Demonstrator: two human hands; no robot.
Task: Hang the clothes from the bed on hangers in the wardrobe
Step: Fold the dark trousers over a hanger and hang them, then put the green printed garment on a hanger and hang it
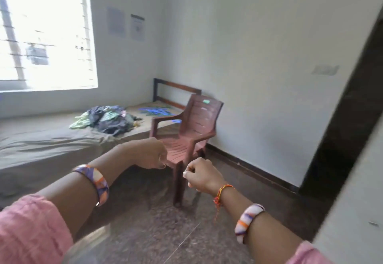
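A heap of dark, green and purple clothes [105,118] lies on the bed [41,139] under the window. Beyond the heap, near the headboard, a bunch of blue hangers [156,111] lies on the mattress. My left hand [150,154] is stretched out in front of me with its fingers curled and nothing in it, well short of the clothes. My right hand [200,173] is beside it, clenched into a loose fist, also holding nothing. Both hands hover in front of the chair. The wardrobe is not visible.
A brown plastic chair [190,131] stands on the stone floor against the bed's near corner, between me and the hangers. A dark doorway [348,118] opens at right, with a pale panel edge [356,212] at the far right. A bright window [45,31] fills the left wall.
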